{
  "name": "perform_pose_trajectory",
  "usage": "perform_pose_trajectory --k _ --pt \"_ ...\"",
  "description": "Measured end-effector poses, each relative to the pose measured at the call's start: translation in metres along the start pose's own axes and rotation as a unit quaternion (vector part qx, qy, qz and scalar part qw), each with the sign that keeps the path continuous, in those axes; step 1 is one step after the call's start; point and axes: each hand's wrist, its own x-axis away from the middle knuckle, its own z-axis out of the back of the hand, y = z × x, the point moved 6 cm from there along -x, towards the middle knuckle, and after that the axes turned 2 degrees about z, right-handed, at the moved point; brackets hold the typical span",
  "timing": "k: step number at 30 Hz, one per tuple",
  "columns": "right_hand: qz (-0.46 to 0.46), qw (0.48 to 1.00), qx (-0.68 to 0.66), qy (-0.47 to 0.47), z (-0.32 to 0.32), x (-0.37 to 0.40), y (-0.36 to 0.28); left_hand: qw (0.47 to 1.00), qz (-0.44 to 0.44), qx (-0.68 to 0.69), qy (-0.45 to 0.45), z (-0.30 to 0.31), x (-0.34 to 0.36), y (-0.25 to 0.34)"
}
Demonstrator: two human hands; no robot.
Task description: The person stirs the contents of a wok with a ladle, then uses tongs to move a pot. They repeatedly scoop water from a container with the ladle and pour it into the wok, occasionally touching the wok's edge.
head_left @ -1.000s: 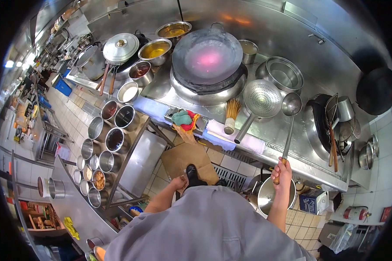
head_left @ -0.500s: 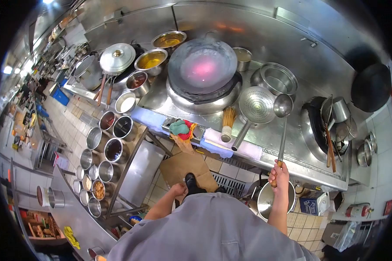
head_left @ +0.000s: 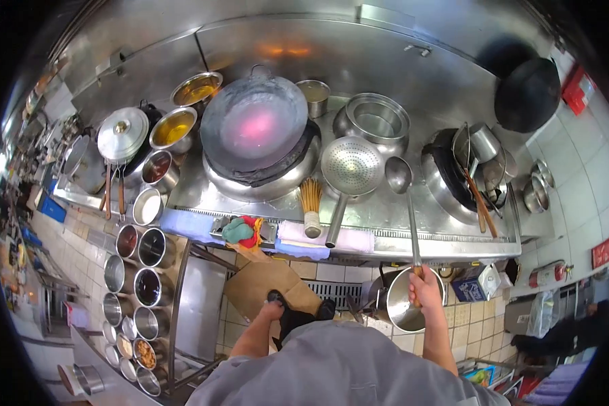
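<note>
Right hand (head_left: 422,289) grips a wood-handled metal ladle (head_left: 398,175); left hand (head_left: 272,310) too unclear to tell.

The view turns toward the person's right, so the grey metal wok (head_left: 254,125) and the round perforated steel strainer (head_left: 352,164) appear farther left. The long-handled steel ladle (head_left: 398,174) now slants the other way in view, its bowl left of its wooden grip end. The right hand (head_left: 422,289) holding it now appears clear of the steel worktop (head_left: 379,203) edge, over the large open steel pot (head_left: 400,308). The left hand (head_left: 272,311) now overlaps the black shoe (head_left: 275,296). At right, the red wall-mounted box (head_left: 578,89) shows more fully, and folded purple cloth (head_left: 565,386) comes into view. The yellow cloth at lower left is out of frame.
</note>
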Motion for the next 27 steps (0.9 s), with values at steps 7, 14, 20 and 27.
perform_pose_trajectory --k 7,14,20,27 --pt "0.194 0.962 0.182 0.057 0.012 -0.046 -0.146 0.99 -0.03 0.138 0.016 0.025 -0.08 0.051" --pt "0.192 0.935 -0.225 -0.195 -0.062 -0.215 -0.402 0.977 -0.105 0.153 0.103 0.001 -0.071 0.053" --pt "0.177 0.944 -0.272 0.066 -0.071 -0.326 -0.384 0.997 -0.052 0.041 0.04 -0.033 0.017 -0.032" --pt "0.192 0.954 -0.23 0.006 -0.043 -0.267 -0.321 0.977 0.142 0.155 -0.029 -0.045 0.072 -0.098"
